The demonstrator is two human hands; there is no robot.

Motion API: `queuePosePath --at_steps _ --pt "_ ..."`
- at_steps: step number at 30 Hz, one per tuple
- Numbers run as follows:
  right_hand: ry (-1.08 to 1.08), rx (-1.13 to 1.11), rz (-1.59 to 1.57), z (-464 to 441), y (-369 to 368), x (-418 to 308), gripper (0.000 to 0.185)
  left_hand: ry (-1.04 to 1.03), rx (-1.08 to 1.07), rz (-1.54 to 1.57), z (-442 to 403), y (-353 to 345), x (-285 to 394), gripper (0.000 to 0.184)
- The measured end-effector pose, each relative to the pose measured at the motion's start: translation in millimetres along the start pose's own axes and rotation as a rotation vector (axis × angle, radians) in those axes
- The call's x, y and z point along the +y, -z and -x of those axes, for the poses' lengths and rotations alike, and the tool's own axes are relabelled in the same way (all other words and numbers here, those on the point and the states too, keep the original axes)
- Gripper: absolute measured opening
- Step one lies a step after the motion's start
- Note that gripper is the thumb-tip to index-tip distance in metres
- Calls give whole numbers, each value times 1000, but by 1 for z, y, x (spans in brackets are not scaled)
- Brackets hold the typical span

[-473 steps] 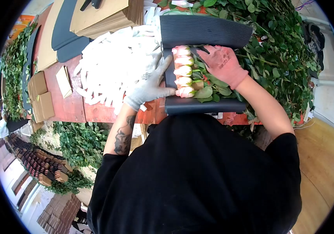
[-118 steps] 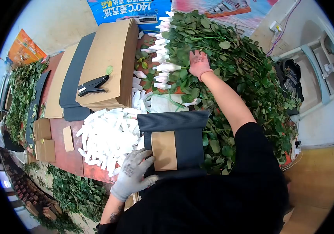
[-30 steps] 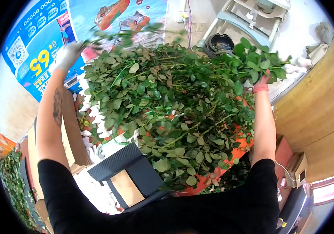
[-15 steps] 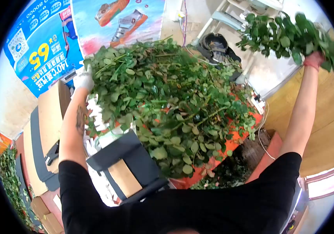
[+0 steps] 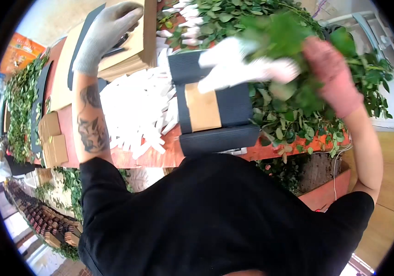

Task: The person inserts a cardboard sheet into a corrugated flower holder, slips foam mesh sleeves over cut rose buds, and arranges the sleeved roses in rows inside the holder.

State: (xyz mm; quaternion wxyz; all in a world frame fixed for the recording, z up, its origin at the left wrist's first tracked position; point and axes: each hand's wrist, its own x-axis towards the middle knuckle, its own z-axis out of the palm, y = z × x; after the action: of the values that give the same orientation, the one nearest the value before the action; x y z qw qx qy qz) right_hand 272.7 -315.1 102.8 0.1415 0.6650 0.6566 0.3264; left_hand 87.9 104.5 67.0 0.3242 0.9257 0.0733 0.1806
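My right hand (image 5: 333,76), in a pink glove, grips a bunch of leafy rose stems (image 5: 275,39), smeared by motion. White sleeves (image 5: 247,69) cover the heads of the bunch and hang over a black corrugated sheet (image 5: 236,108) with folded-up edges. On that sheet lies a tan cardboard piece (image 5: 203,106). My left hand (image 5: 112,25), in a pale grey glove, hovers above a stack of cardboard sheets (image 5: 135,55). Its fingers are loosely extended and hold nothing visible. Just below it, a black tool (image 5: 116,46), perhaps a stapler, lies partly hidden on the stack.
White-sleeved heads (image 5: 135,106) crowd the red table (image 5: 169,154) left of the black sheet. A leafy heap (image 5: 224,18) covers the back and right. More greenery (image 5: 24,96) stands at far left, near small cardboard pieces (image 5: 53,138). A white cable (image 5: 336,170) hangs at right.
The view has turned down and left. My right hand has brought the bunch from the far upper right to above the black sheet. My left hand has moved from the leafy heap to above the cardboard stack.
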Motion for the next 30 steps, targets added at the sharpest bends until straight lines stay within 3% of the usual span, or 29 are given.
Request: queuePosePath --at_steps 1,2,5,7,9,10,11,12,13,14,15,19,21,26,28,29,30 --pt "-90 -276 -76 -37 14 -43 47 90 73 38 31 6 -2 37" --pt "-100 -364 -126 -45 6 -61 38 148 136 81 47 5 9 37" --pt "-54 -356 -125 -40 -19 -95 37 155 205 256 88 -1 3 33" --pt "-84 -199 -125 -35 -29 -108 38 187 249 328 113 -15 17 27" --pt "-16 19 -126 -25 -50 -113 41 104 262 209 129 -34 34 28" --pt "-54 -148 -125 -32 -41 -124 40 119 229 80 135 -45 34 28" --pt "-31 -18 -114 -27 -45 -134 39 21 177 87 135 -58 48 27" --pt "-127 -385 -210 -40 -38 -148 40 -35 150 132 135 -74 56 30" --pt "-90 -630 -355 -45 -44 -157 59 -34 129 108 144 -90 62 38" --pt "-113 -492 -421 -24 -62 -174 74 -28 53 95 150 -107 69 45" --pt "-185 -601 -672 -13 -86 -173 81 -42 -109 1 135 -124 82 48" --pt "-248 -602 -822 -11 -87 -158 85 -160 -286 -221 143 -162 71 52" --pt "-227 -468 -842 -2 -93 -160 83 -123 -268 -155 143 -166 69 48" --pt "-152 -443 -903 -2 -62 -134 75 -28 -237 -14 143 -167 63 39" --pt "-263 -97 -677 -5 -53 -136 67 22 -249 38 141 -166 60 37" --pt "-289 -138 -723 -18 -40 -131 55 13 -260 33 141 -165 58 40" --pt "-283 -139 -723 -19 -36 -136 55 -5 -270 30 139 -165 57 42"
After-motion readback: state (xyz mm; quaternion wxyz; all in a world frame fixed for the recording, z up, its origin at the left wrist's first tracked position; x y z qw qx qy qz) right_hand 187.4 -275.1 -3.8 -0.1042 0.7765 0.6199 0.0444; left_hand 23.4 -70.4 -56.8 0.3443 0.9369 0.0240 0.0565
